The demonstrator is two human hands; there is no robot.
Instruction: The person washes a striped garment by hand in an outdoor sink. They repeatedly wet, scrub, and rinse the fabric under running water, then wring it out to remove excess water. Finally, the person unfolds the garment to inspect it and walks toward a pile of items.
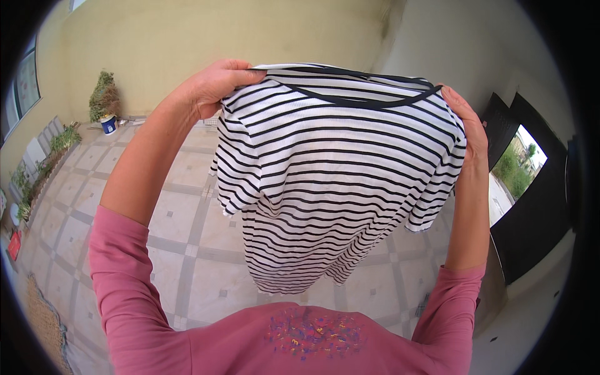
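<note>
A white short-sleeved top with black stripes point(347, 159) hangs spread out in front of me, held up by its shoulders. My left hand point(225, 86) pinches the shoulder at the left end of the black neckband, thumb on the front. The opposite shoulder is gripped by my right hand point(466, 119), whose fingers are partly hidden by the cloth. Between my hands the neck opening gapes a little, showing the striped inside of the back. Both sleeves dangle, and the body of the top falls in soft folds, its lower part narrowing towards the hem.
Pale floor tiles point(176, 260) with grey borders lie below. A blue and white bucket point(108, 125) stands by the far wall near dried plants point(104, 96). Along the left runs a planted bed point(40, 180). An open black door point(534, 234) is at the right.
</note>
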